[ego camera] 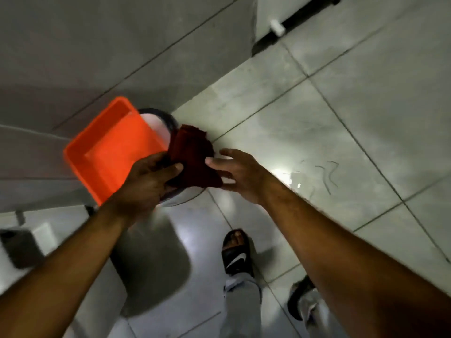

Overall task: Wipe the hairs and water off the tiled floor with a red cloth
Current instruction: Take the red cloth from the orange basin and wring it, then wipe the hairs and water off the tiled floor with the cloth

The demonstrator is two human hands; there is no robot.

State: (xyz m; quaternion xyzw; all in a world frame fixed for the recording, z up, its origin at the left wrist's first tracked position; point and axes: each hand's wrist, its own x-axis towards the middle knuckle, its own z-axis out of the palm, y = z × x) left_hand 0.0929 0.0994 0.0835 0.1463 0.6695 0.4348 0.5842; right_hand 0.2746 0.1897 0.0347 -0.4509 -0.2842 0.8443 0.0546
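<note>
A folded dark red cloth (192,157) is held in front of me, above the rim of a grey bin. My left hand (148,181) grips its lower left corner and is closed on it. My right hand (236,174) is just to the right of the cloth, fingers spread, fingertips touching its edge. On the pale tiled floor (329,113) to the right lie a small puddle of water (296,178) and several dark curled hairs (327,174).
An orange plastic tub (109,152) rests tilted on the grey bin (156,252) beside a grey tiled wall (97,45). My two sandalled feet (235,252) stand on the floor below. A white cabinet base (292,13) is at top right.
</note>
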